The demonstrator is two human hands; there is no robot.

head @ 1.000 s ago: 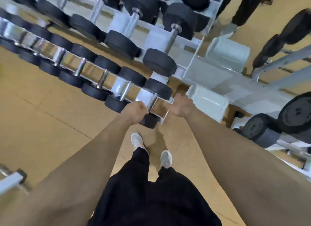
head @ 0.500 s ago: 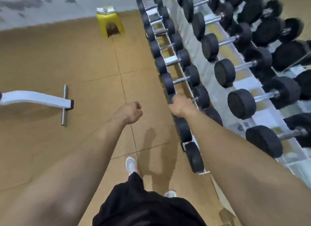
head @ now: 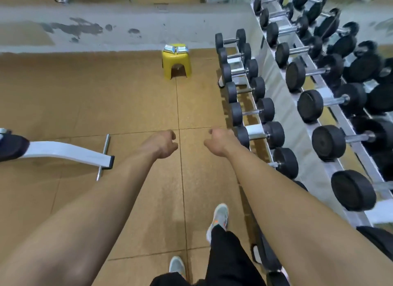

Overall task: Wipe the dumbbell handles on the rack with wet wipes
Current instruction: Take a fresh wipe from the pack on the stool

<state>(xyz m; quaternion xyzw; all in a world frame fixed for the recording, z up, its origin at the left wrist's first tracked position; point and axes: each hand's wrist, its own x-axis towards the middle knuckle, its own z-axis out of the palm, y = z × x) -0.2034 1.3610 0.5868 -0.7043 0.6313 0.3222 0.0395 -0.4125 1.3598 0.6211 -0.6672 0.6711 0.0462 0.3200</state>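
A long white rack [head: 274,73] runs along the right, holding rows of black dumbbells [head: 254,113] with chrome handles. My left hand [head: 163,144] and my right hand [head: 219,142] are both held out over the tan floor, fingers curled shut, nothing visible in either. My right hand is just left of the lowest row of dumbbells and not touching them. Far ahead a yellow stool [head: 176,62] carries silvery wipe packets [head: 175,49] on its top.
A white bench leg with a chrome crossbar [head: 103,156] lies on the floor at the left. A grey stained wall base [head: 95,34] closes the far end. My shoes [head: 219,219] and black trousers are below. Larger dumbbells [head: 327,142] fill the upper tiers.
My view has swung from the rack's end to along the aisle. My left hand let go of the dumbbell handle, my right hand came off the rack, and I have stepped forward.
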